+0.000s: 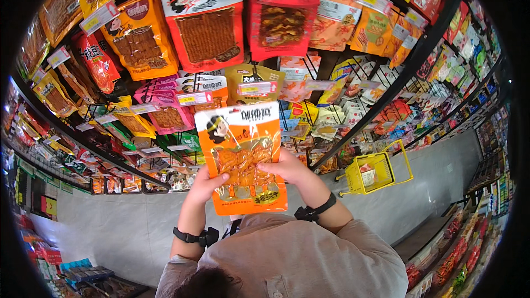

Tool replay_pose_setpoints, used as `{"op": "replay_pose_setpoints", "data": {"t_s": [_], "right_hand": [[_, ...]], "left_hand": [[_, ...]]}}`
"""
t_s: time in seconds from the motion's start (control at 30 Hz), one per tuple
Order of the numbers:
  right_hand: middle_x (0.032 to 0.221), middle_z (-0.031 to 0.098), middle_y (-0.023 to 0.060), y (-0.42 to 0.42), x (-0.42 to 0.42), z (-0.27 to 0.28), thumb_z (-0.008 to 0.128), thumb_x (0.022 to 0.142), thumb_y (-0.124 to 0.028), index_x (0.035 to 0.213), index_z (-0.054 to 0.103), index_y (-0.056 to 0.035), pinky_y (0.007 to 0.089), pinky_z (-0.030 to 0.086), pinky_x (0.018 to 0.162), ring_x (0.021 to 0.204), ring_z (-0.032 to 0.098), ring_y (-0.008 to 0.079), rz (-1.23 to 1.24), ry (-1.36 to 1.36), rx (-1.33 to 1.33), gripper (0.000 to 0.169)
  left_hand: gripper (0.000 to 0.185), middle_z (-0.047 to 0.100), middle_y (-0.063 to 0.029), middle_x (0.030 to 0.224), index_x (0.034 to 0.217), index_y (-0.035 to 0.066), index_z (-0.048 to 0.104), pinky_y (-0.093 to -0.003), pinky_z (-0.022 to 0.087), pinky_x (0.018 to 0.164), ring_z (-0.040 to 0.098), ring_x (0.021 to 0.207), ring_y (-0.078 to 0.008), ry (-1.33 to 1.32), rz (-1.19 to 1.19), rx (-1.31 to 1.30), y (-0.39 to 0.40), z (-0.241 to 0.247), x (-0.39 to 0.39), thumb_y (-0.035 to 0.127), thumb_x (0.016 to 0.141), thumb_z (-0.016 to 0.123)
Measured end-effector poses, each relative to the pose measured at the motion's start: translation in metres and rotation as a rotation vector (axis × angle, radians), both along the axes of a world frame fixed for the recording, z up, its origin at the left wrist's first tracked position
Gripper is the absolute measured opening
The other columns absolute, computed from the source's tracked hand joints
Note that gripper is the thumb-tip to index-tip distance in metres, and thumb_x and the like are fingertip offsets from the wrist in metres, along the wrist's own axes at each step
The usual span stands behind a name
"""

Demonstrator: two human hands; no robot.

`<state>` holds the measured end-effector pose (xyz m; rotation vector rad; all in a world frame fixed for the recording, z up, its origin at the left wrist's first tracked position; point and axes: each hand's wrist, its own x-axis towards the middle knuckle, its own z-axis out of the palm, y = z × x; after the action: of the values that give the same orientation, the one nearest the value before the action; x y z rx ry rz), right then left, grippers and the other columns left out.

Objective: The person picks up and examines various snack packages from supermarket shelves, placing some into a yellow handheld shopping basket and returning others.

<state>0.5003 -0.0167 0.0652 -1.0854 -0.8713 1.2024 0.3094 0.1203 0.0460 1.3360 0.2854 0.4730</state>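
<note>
An orange and white snack packet [247, 161] with a clear window hangs upright between my two hands, its printed front towards me. Reddish-brown pieces of food show through the window. My left hand [205, 183] grips the lower left edge, thumb on the front. On the right edge, somewhat higher, my right hand [285, 167] holds it with the thumb across the window. The fingers behind the packet are hidden. Just beyond it hang a pink packet [167, 116] and an olive-gold packet [253, 76] on the display rack.
Hooks on the rack carry many packets, among them a large red and white one [209, 29]. Price tags [193, 99] stick out in front. To the right, a yellow wheeled shopping basket [368, 174] with an item inside stands on the grey floor [430, 174].
</note>
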Motion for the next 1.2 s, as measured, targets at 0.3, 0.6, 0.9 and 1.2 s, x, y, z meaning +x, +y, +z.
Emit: {"op": "replay_pose_setpoints", "data": {"t_s": [0.3, 0.6, 0.9, 1.2], "right_hand": [[0.105, 0.053, 0.0052, -0.116, 0.008, 0.143, 0.059, 0.073, -0.002, 0.112, 0.044, 0.0008, 0.0293, 0.041, 0.083, 0.096, 0.05, 0.0128, 0.029, -0.005, 0.347, 0.042], [0.107, 0.053, 0.0073, -0.185, -0.007, 0.169, 0.056, 0.076, -0.001, 0.112, 0.043, 0.0027, 0.0297, 0.04, 0.085, 0.099, 0.051, 0.0151, 0.069, 0.218, 0.507, 0.039], [0.109, 0.053, 0.0083, -0.208, -0.048, 0.178, 0.055, 0.077, -0.003, 0.114, 0.042, 0.003, 0.0306, 0.041, 0.085, 0.099, 0.052, 0.0167, -0.02, 0.241, 0.598, 0.04], [0.107, 0.054, 0.008, -0.164, -0.129, 0.175, 0.056, 0.076, -0.002, 0.113, 0.042, 0.0025, 0.0305, 0.042, 0.084, 0.097, 0.053, 0.0165, 0.058, 0.318, 0.658, 0.04]], "left_hand": [[0.067, 0.05, -0.0152, 0.113, 0.117, -0.006, 0.038, -0.0366, 0.039, 0.089, 0.051, 0.102, -0.0257, -0.316, -0.022, -0.152, -0.121, 0.135, 0.029, 0.018, 0.063, 0.069], [0.076, 0.035, -0.022, 0.126, 0.128, 0.0, 0.024, -0.0467, 0.033, 0.095, 0.04, 0.113, -0.0354, -0.462, -0.186, -0.174, -0.174, 0.137, 0.035, 0.037, 0.07, 0.058], [0.075, 0.036, -0.0158, 0.128, 0.128, 0.004, 0.028, -0.0449, 0.029, 0.097, 0.037, 0.115, -0.0324, -0.511, -0.248, -0.254, -0.192, 0.145, 0.021, 0.044, 0.07, 0.055], [0.071, 0.039, -0.0173, 0.124, 0.125, -0.001, 0.029, -0.0427, 0.032, 0.094, 0.041, 0.112, -0.0314, -0.468, -0.144, -0.206, -0.18, 0.177, -0.074, 0.033, 0.069, 0.057]]}}
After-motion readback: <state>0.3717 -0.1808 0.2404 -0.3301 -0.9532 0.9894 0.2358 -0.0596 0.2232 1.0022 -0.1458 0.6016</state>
